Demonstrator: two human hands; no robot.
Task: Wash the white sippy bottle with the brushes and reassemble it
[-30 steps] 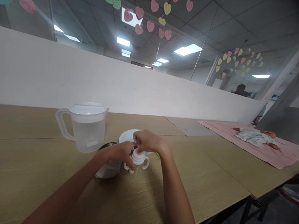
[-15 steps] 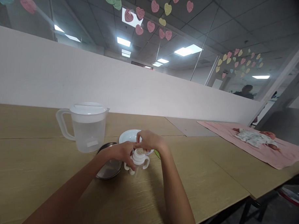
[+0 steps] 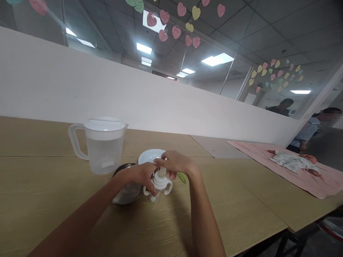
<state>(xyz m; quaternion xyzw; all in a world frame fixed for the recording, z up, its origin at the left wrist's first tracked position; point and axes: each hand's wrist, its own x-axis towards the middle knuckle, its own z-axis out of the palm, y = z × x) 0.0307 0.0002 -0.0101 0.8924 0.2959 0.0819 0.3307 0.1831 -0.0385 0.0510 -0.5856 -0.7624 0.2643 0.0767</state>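
Two-handed work at the bottle top. Left hand [image 3: 144, 173] grips the handled bottle [image 3: 160, 183] at the collar, thumb in front, other fingers mostly hidden. Right hand [image 3: 175, 161] has curled fingers by the nipple; can't tell if they pinch it. Bottle's on the tabletop [image 3: 227, 205], between metal dish [image 3: 126, 195] and green item [image 3: 182, 177], near plate [image 3: 150, 154]. Working there calls for a steady left hold.
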